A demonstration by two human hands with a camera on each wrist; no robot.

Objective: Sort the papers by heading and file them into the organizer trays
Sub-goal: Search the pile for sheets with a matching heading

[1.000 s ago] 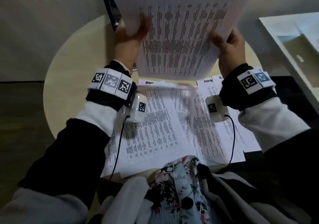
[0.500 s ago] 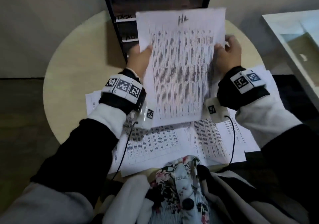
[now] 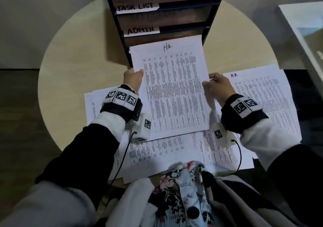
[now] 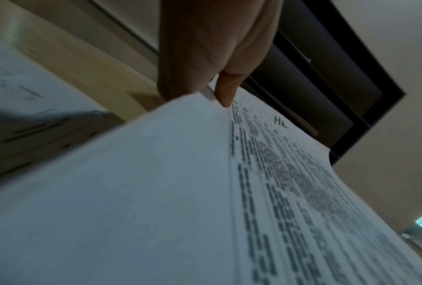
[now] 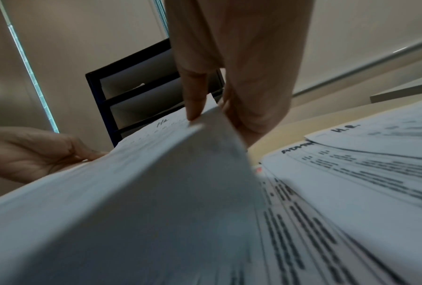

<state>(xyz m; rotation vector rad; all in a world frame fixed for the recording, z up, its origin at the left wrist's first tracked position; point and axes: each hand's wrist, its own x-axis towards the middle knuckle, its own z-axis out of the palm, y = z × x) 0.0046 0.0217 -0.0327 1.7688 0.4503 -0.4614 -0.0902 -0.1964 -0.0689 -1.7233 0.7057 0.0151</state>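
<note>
A stack of printed sheets headed "HR" in handwriting is held nearly flat in front of the dark organizer. My left hand pinches its left edge, thumb on top. My right hand pinches the right edge. The stack's far edge reaches the mouth of the lowest tray, below the trays labelled "TASK LIST" and "ADMIN". The lowest tray's label is hidden by the paper.
More printed sheets lie spread on the round beige table under my arms, one headed "H.R." at right, one "ADMIN". A white shelf stands at far right. Floral clothing is at the near edge.
Both hands have lowered the HR stack from raised and tilted towards me down to nearly flat, with its far edge now at the organizer's lowest tray.
</note>
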